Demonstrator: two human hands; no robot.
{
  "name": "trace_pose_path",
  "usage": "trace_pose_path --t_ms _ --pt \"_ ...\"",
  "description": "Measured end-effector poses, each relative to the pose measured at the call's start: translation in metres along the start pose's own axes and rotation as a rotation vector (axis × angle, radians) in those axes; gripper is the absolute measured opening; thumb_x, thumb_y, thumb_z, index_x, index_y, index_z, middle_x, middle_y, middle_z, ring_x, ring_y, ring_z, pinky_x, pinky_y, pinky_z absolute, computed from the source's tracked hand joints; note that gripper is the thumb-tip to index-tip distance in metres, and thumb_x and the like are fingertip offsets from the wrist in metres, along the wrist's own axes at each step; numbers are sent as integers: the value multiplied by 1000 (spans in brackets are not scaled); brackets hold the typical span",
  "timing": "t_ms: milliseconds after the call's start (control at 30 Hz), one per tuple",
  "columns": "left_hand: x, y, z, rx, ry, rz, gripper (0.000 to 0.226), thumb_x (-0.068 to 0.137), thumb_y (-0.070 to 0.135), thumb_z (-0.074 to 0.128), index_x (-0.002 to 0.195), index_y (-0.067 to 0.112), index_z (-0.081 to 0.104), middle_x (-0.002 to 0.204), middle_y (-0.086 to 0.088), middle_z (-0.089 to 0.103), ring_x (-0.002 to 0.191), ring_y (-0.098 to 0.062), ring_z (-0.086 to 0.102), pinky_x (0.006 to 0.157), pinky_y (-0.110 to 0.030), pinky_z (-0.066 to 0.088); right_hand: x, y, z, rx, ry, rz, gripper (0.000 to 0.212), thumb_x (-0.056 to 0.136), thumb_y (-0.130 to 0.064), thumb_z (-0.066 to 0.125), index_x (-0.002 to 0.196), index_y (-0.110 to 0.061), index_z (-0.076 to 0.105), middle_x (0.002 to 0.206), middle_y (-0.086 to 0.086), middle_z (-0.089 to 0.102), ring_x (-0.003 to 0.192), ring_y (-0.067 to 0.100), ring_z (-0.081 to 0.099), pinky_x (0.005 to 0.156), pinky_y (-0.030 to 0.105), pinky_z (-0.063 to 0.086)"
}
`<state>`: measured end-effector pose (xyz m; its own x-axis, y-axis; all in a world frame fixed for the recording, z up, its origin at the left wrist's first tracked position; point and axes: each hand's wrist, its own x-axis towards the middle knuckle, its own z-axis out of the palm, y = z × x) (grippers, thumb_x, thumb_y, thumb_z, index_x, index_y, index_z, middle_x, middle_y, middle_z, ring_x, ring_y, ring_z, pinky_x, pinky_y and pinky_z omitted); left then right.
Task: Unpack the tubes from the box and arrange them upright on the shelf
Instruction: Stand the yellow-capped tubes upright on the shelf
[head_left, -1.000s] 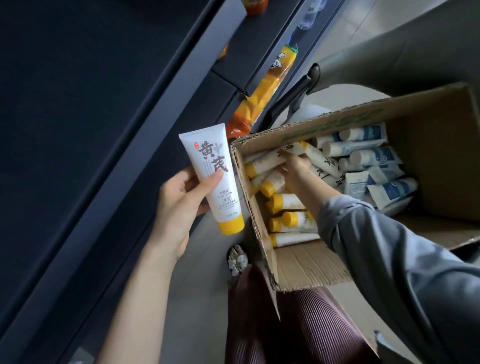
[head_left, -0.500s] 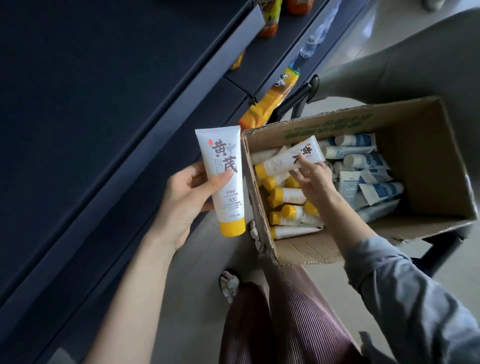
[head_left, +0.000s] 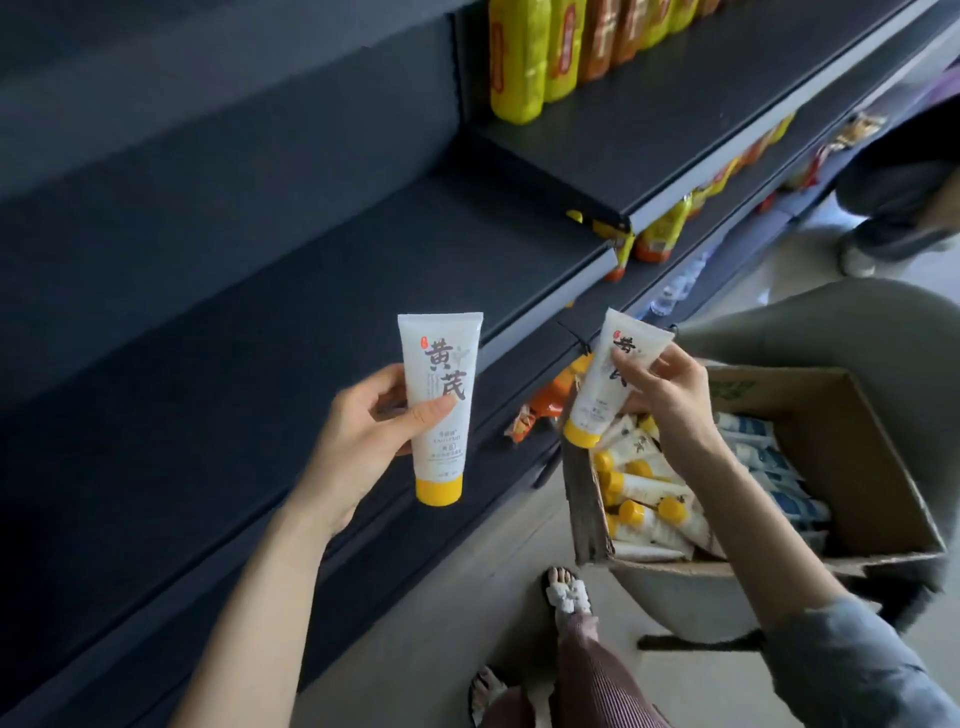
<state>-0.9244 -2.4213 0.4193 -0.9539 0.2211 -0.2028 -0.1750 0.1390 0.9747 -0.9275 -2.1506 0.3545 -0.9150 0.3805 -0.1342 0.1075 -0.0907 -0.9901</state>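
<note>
Left hand (head_left: 363, 431) grips 1 tube (head_left: 439, 410), right hand (head_left: 660, 395) another tube (head_left: 602, 384); light, soft, likely slippery, so hold mid-body, yellow cap down for the shelf (head_left: 291, 291).

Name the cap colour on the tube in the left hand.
Yellow cap on a white tube, clearest in the head view.

The person wears a grey-blue sleeve (head_left: 852, 670) on the right arm, soft cloth with its cuff partway up the forearm. From the left hand (head_left: 374, 431) back, that arm is bare. Lower down are finely pleated maroon trousers (head_left: 587, 670) and a dark sandal (head_left: 551, 597) topped with a white fluffy ornament (head_left: 569, 597).
</note>
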Motion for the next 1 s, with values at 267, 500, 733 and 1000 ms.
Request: trace_pose_path --t_ms 267,500,733,1000 --pt "-70 74 -62 87 70 264 22 74 31 71 96 29 71 101 9 73 91 -7 68 71 -16 52 -55 -138 70 -35 -280 -365 12 82 -15 69 87 -26 69 85 -11 74 78 4 69 62 20 56" --pt "-133 127 -98 134 154 463 24 74 34 72 98 36 70 103 12 72 93 -5 68 72 -10 50 -101 -217 121 -16 -511 -516 12 78 -24 70 90 -24 70 91 -5 75 84 10 70 71 26 58" --pt "-201 177 -158 176 373 617 27 72 32 72 99 35 71 103 10 73 95 -7 68 74 -13 51 -136 -269 185 22 -766 -591 24 76 -27 69 98 -17 70 94 1 74 86 16 71 68 24 55" --pt "-266 196 -225 199 713 667 30 67 36 72 97 36 72 102 9 73 95 -7 69 71 -22 56 -154 -301 297 114 -909 -627 7 85 -14 68 89 -18 72 88 -2 74 79 11 69 67 22 55"
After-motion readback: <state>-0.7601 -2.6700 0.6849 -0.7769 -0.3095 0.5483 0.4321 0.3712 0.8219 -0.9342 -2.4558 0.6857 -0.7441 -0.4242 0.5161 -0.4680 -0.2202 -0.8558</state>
